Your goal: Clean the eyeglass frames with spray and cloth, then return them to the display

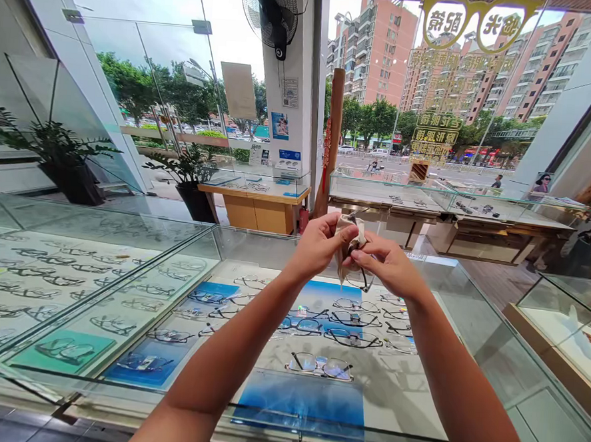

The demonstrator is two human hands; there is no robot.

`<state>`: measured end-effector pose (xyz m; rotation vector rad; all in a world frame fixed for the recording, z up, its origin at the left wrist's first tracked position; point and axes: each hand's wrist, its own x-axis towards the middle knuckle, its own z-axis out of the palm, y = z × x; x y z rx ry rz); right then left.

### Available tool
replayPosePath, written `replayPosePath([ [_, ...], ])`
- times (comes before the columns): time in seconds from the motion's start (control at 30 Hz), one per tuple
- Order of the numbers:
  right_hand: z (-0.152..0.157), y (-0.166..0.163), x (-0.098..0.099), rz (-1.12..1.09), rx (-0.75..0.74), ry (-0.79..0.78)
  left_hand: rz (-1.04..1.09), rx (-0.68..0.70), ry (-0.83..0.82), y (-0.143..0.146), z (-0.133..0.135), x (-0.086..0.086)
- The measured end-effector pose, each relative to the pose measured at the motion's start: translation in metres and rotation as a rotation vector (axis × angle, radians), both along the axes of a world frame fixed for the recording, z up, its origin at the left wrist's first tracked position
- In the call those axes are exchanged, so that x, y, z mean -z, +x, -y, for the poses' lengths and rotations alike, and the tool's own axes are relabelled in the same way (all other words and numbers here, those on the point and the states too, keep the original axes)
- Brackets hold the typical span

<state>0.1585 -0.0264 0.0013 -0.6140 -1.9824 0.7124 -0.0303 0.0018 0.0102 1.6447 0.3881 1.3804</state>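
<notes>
Resting between both hands [321,242], eyeglasses [365,278]

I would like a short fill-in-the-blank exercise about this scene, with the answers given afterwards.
1. Together, the left hand and the right hand hold a pale ______ and a pair of glasses.
2. At the front middle of the display case, the large sheet is coloured ______.
3. High on the pillar is mounted a black ______.
4. The dark pot at far left holds a leafy ______.

Missing words: cloth; blue; fan; plant.
</notes>
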Motion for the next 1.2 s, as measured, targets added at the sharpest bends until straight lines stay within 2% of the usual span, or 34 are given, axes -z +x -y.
replayPosePath([
  [0.1, 0.0, -0.001, 0.0, 0.023, 0.006, 0.006, 0.013, -0.091, 0.002, 0.003, -0.002, 0.003],
  [0.17, 0.0, 0.0, 0.0, 0.009, -0.004, -0.014, 0.017, -0.098, -0.013, 0.001, -0.006, 0.004],
  [0.33, -0.002, 0.009, -0.002, -0.098, -0.003, -0.116, -0.021, 0.159, -0.064, -0.011, -0.016, 0.002],
  [0.47, -0.002, 0.013, -0.003, -0.129, -0.044, -0.184, -0.028, 0.228, -0.059, -0.012, -0.014, -0.001],
  [0.57, 0.0, 0.012, -0.004, -0.058, -0.082, -0.175, -0.03, 0.177, -0.025, -0.006, -0.011, 0.001],
  [0.7, 0.001, 0.009, -0.005, 0.034, -0.096, -0.117, 0.0, 0.016, 0.038, 0.003, -0.009, 0.006],
  [0.8, 0.002, 0.009, -0.005, 0.04, -0.118, -0.131, 0.024, -0.03, -0.003, 0.004, -0.009, 0.008],
  [1.0, -0.001, 0.02, -0.008, -0.056, -0.118, -0.215, 0.025, 0.232, -0.196, -0.007, -0.016, 0.005],
  [1.2, -0.01, 0.027, -0.003, -0.252, -0.129, -0.374, 0.1, 0.266, -0.222, -0.007, -0.019, 0.003],
])
